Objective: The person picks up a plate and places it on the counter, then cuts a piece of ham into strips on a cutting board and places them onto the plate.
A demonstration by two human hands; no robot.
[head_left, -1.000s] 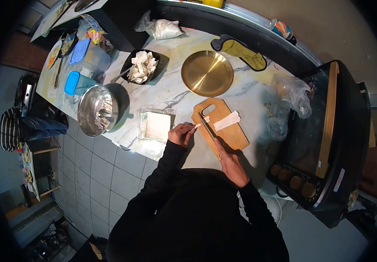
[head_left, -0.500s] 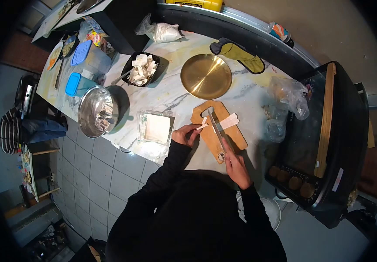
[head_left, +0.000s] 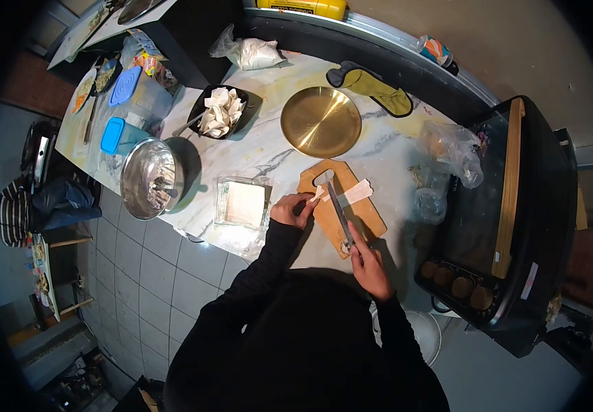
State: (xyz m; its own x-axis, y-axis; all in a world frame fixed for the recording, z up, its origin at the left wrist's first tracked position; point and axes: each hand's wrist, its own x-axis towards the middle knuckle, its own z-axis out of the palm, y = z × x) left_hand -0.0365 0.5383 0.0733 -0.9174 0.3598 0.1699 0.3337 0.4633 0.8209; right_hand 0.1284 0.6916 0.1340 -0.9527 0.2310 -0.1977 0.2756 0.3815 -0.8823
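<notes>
A wooden cutting board (head_left: 368, 223) lies on the counter in front of me. My right hand (head_left: 370, 271) is closed around the handle of a knife (head_left: 340, 211), whose blade slants across the board. To the right of the blade is a flat pale strip, apparently dough (head_left: 359, 191), with uneven ends. Between the fingertips of my left hand (head_left: 292, 209), at the board's left edge, is a small pale piece (head_left: 317, 194), near the blade. Left of that hand, a clear container (head_left: 222, 206) holds a stack of square pale sheets (head_left: 246, 204).
Behind the board sits a gold plate (head_left: 321, 122), with an oven mitt (head_left: 379, 93) farther back. A black bowl of folded pale pieces (head_left: 221, 113) and a steel bowl (head_left: 135, 178) stand left. A black oven (head_left: 478, 220) borders the right side. A person (head_left: 18, 213) is at far left.
The small pale piece in my left fingers now looks bent rather than straight. The knife has shifted slightly beside the strip. The whole view has moved a little.
</notes>
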